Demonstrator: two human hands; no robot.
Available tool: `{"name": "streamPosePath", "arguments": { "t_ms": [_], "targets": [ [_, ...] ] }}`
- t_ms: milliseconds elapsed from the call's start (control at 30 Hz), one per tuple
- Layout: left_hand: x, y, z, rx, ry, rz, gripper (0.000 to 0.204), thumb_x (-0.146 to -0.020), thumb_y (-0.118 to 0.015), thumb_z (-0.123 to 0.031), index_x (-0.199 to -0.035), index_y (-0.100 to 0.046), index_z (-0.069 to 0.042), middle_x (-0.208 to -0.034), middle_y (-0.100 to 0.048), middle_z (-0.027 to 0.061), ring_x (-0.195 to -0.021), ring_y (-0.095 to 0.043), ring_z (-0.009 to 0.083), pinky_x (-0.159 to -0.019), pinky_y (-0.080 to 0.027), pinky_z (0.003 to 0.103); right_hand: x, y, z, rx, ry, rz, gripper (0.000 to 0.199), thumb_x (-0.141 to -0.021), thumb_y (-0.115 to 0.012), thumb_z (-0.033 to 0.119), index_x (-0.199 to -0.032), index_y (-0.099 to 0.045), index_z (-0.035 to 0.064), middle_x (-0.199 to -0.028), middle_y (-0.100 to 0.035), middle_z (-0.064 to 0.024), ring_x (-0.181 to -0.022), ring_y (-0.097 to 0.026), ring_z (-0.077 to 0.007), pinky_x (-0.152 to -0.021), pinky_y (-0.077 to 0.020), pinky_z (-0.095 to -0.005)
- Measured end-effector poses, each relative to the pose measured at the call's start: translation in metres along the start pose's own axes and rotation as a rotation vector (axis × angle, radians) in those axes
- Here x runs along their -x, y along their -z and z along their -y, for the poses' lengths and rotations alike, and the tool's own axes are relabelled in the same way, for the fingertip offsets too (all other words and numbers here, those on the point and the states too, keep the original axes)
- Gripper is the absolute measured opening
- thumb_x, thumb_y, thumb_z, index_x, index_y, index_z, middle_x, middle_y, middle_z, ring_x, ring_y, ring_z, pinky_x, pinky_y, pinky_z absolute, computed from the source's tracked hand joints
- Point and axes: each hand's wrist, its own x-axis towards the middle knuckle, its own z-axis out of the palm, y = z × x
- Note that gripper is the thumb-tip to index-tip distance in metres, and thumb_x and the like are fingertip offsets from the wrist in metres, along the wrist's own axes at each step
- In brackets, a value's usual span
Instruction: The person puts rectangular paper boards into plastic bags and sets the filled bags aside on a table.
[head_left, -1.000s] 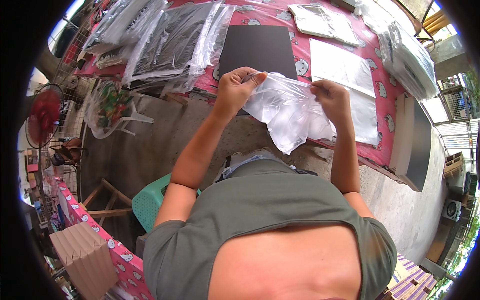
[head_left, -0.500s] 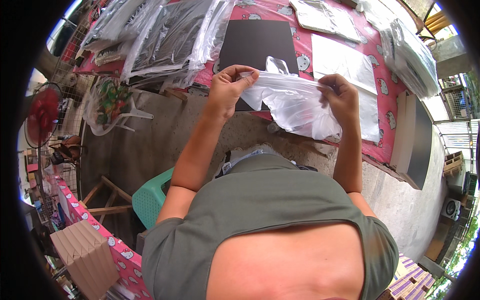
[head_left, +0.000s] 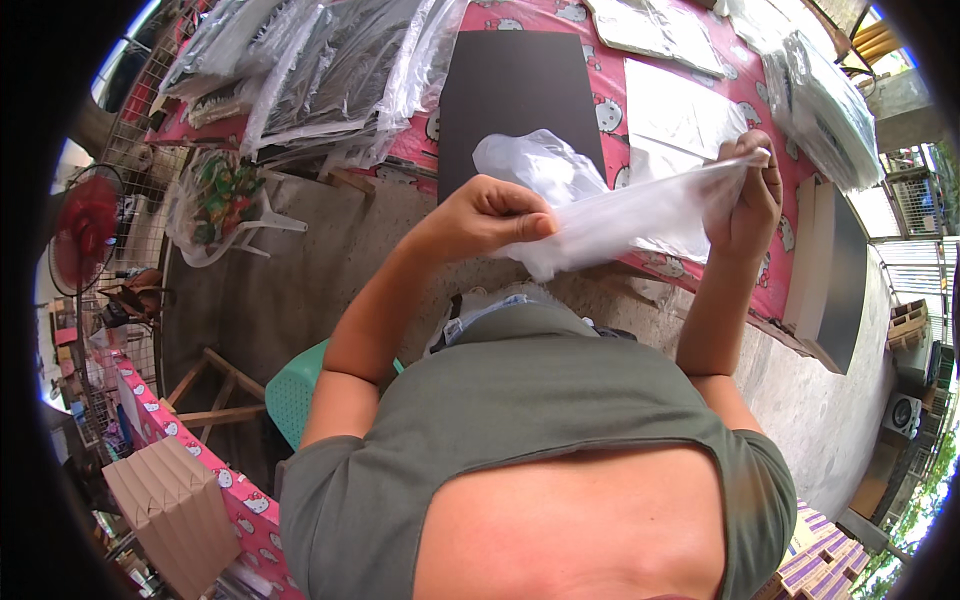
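Note:
A clear plastic bag [head_left: 635,222] is stretched between my two hands above the near edge of the table. My left hand [head_left: 492,215] pinches one end of it, thumb against the fingers. Higher up and to the right, my right hand [head_left: 748,200] grips the other end in closed fingers. A loose, puffed part of the bag lies over a flat black board [head_left: 520,95] on the table. Beyond my right hand is a stack of white sheets [head_left: 680,110], partly hidden behind the hand and bag.
A pink patterned cloth covers the table [head_left: 612,75]. Plastic-wrapped boards [head_left: 345,75] are piled at left, with another wrapped stack [head_left: 820,110] at right. Thick black-faced panels [head_left: 830,275] stand at the right edge. A green stool [head_left: 298,395] is beside me; brown cartons [head_left: 170,510] sit behind left.
My right hand has moved right and slightly up, while my left has come lower and to the right. The bag between them is now pulled longer and slanted, uncovering more of the black board.

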Motion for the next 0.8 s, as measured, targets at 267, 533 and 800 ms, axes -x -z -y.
{"name": "streamPosePath", "arguments": {
  "t_ms": [267, 533, 800],
  "targets": [
    [0.015, 0.036, -0.03, 0.191, 0.307, 0.174, 0.032, -0.079, -0.059, -0.036, -0.071, -0.053, -0.006, -0.057, -0.048, -0.0026, -0.047, -0.043, 0.0026, -0.047, -0.037, 0.021, 0.031, 0.022, -0.013, 0.202, -0.363, 0.176, 0.03, -0.077, -0.056, 0.017, -0.099, -0.054, -0.0036, -0.097, -0.055, -0.018, -0.081, -0.056, -0.0276, -0.073, -0.0462, -0.0365],
    [0.014, 0.059, -0.014, 1.218, -0.123, 0.347, 0.048, -0.078, -0.06, -0.036, -0.11, -0.049, -0.003, -0.094, -0.057, 0.0095, -0.084, -0.056, 0.0195, -0.08, -0.042, 0.036, 0.02, 0.048, -0.048, 0.084, -0.505, 0.763, 0.038, -0.071, -0.066, 0.031, -0.087, -0.059, -0.0026, -0.076, -0.058, -0.004, -0.066, -0.052, -0.0122, -0.056, -0.0403, -0.0244],
    [0.018, 0.077, -0.011, -0.038, 0.487, 0.493, 0.036, -0.071, -0.068, -0.03, -0.091, -0.059, -0.001, -0.084, -0.06, 0.0128, -0.065, -0.059, 0.0203, -0.062, -0.049, 0.032, 0.01, 0.035, -0.034, -0.287, -0.36, 0.022, 0.042, -0.09, -0.029, 0.035, -0.105, -0.049, 0.0012, -0.099, -0.056, -0.0161, -0.085, -0.056, -0.0217, -0.081, -0.0443, -0.0362]
  ]
}}
